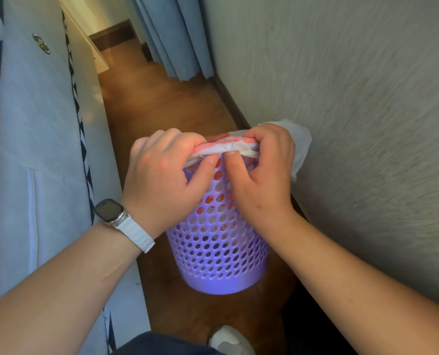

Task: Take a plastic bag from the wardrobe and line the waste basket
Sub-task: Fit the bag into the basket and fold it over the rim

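Grey textured wall (354, 85) fills the right side, and a pale fabric cover (33, 124) with a black-and-white zigzag border fills the left. Between them runs a strip of brown wooden floor (156, 103), with a blue curtain (172, 34) hanging at its far end.

On that floor, just beside the wall's dark skirting, stands the purple waste basket (221, 252), upright, its side full of round holes. The left hand (162, 180) and right hand (262, 175) meet at the near side of its rim. Both are curled over the edge, fingers on top and thumbs below, and pinch the plastic bag (226, 147) against it.

The bag is white with red print. It lies folded over the rim between the hands, shows red and white through the upper holes, and a loose white part bunches out toward the wall behind the right hand.

A dark-faced watch (109, 210) on a white strap sits on the left wrist. The toe of a white shoe (228, 339) shows at the bottom edge.
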